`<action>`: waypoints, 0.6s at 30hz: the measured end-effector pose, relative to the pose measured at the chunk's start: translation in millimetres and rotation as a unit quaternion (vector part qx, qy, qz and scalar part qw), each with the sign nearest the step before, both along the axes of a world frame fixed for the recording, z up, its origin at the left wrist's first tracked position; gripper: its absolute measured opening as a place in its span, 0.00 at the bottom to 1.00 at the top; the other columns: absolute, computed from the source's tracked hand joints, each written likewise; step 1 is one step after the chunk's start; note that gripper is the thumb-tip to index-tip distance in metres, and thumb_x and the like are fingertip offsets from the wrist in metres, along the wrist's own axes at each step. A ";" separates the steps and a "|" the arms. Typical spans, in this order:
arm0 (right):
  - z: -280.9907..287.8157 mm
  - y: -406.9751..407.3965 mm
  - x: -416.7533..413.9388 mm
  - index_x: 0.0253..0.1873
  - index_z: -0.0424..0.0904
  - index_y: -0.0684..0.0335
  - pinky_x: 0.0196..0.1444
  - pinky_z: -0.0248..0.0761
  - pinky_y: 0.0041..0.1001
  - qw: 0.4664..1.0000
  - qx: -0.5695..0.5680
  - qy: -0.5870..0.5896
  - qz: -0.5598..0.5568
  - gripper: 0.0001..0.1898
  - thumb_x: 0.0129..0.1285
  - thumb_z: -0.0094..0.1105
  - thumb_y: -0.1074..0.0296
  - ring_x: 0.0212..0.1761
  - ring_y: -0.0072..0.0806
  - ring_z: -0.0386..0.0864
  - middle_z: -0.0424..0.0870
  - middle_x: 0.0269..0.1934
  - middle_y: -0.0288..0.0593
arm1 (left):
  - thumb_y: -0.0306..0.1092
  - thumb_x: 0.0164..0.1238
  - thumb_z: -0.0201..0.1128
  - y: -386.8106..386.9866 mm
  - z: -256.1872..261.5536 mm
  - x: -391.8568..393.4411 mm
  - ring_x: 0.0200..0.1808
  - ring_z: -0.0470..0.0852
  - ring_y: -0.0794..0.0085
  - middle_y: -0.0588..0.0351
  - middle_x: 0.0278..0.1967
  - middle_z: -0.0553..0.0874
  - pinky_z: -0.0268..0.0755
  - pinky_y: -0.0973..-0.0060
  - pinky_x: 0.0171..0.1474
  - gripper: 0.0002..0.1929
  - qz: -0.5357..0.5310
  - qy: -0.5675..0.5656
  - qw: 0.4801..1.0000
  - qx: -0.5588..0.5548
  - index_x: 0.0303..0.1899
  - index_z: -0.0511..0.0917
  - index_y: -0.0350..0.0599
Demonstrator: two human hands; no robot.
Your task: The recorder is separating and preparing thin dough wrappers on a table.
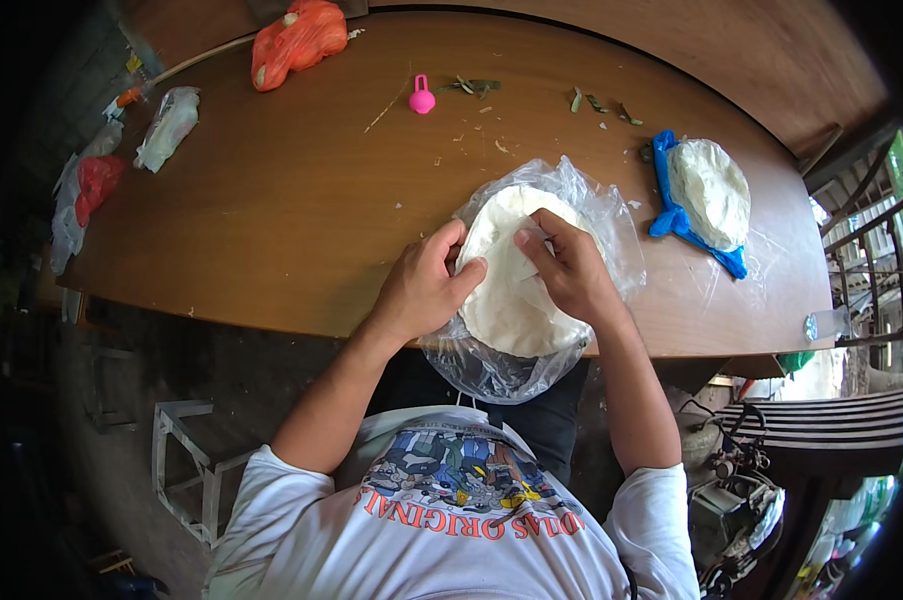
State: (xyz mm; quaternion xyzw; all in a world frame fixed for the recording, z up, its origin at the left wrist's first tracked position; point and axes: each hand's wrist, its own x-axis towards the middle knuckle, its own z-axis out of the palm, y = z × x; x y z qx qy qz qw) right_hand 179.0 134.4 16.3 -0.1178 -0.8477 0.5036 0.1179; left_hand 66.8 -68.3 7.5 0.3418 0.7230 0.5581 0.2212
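A round stack of thin white sheets, perhaps wrappers (507, 315), lies on a clear plastic bag (489, 375) at the table's near edge, the bag hanging partly over it. My left hand (436, 281) grips the stack's left rim between thumb and fingers. Over the upper right of the stack, my right hand (571, 266) pinches a thin, whitish, translucent piece (528, 262) between thumb and fingertips. Whether that piece is loose from the top sheet, I cannot tell. A second white round stack (710, 193) sits to the right on a blue plastic bag (672, 202).
On the wooden table (271, 225) are a pink plastic object (421, 97), green leaf scraps (477, 85) and an orange plastic bag (305, 37). More bags (170, 127) lie left. A clear glass (830, 324) lies near the right edge. A stool frame (196, 465) stands below left.
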 end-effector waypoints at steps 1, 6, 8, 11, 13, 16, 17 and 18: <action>-2.5 1.0 0.2 0.50 0.81 0.69 0.37 0.70 0.39 0.999 0.031 0.030 0.004 0.13 0.81 0.65 0.62 0.30 0.42 0.76 0.82 0.30 0.51 | 0.35 0.75 0.69 -0.2 10.3 2.4 0.37 0.86 0.62 0.48 0.39 0.88 0.79 0.62 0.44 0.12 0.010 0.037 0.998 -0.043 0.50 0.80 0.38; 15.1 -4.5 -1.3 0.52 0.83 0.68 0.40 0.71 0.36 0.994 0.093 0.048 0.026 0.12 0.81 0.65 0.63 0.34 0.39 0.77 0.83 0.34 0.51 | 0.36 0.77 0.72 10.6 18.2 14.6 0.42 0.87 0.63 0.50 0.51 0.85 0.81 0.63 0.47 0.15 0.123 0.141 0.980 0.060 0.55 0.81 0.41; 15.8 -1.8 -0.5 0.50 0.84 0.66 0.41 0.73 0.36 0.997 0.061 0.031 0.046 0.10 0.81 0.65 0.64 0.36 0.40 0.77 0.84 0.36 0.50 | 0.41 0.76 0.75 15.3 23.7 11.2 0.47 0.87 0.58 0.48 0.53 0.81 0.80 0.61 0.50 0.18 0.049 0.227 0.973 0.005 0.57 0.80 0.42; 18.8 2.3 0.4 0.49 0.85 0.65 0.41 0.74 0.36 0.999 0.029 0.017 0.040 0.10 0.82 0.65 0.63 0.37 0.40 0.78 0.85 0.37 0.50 | 0.44 0.76 0.75 20.2 8.6 5.5 0.49 0.85 0.54 0.47 0.52 0.82 0.79 0.60 0.53 0.20 0.017 0.223 0.975 -0.007 0.57 0.81 0.42; 7.2 5.7 1.5 0.49 0.85 0.65 0.40 0.73 0.36 0.996 0.049 0.055 0.044 0.10 0.82 0.65 0.63 0.36 0.39 0.79 0.86 0.37 0.49 | 0.44 0.76 0.75 24.2 8.2 7.2 0.48 0.85 0.53 0.47 0.51 0.83 0.79 0.60 0.52 0.18 0.004 0.202 0.979 -0.016 0.54 0.82 0.42; 4.4 5.9 3.4 0.48 0.85 0.66 0.38 0.73 0.36 0.993 0.075 0.089 0.033 0.11 0.82 0.65 0.63 0.33 0.38 0.80 0.87 0.34 0.50 | 0.44 0.77 0.74 28.7 3.6 2.8 0.46 0.84 0.53 0.48 0.46 0.83 0.77 0.60 0.49 0.16 -0.023 0.168 0.985 -0.034 0.48 0.82 0.40; 5.4 5.0 4.3 0.48 0.85 0.66 0.36 0.73 0.37 0.993 0.083 0.084 0.016 0.11 0.82 0.65 0.63 0.31 0.38 0.80 0.87 0.33 0.51 | 0.43 0.77 0.73 29.7 0.8 1.1 0.45 0.84 0.54 0.49 0.43 0.83 0.76 0.60 0.48 0.15 -0.038 0.155 0.986 -0.042 0.44 0.82 0.39; 6.6 4.6 6.1 0.48 0.85 0.66 0.36 0.73 0.37 0.993 0.083 0.082 0.016 0.11 0.82 0.65 0.63 0.31 0.38 0.80 0.87 0.33 0.51 | 0.43 0.77 0.73 30.6 -1.8 0.5 0.45 0.84 0.54 0.49 0.43 0.83 0.76 0.60 0.48 0.15 -0.039 0.154 0.986 -0.042 0.44 0.82 0.39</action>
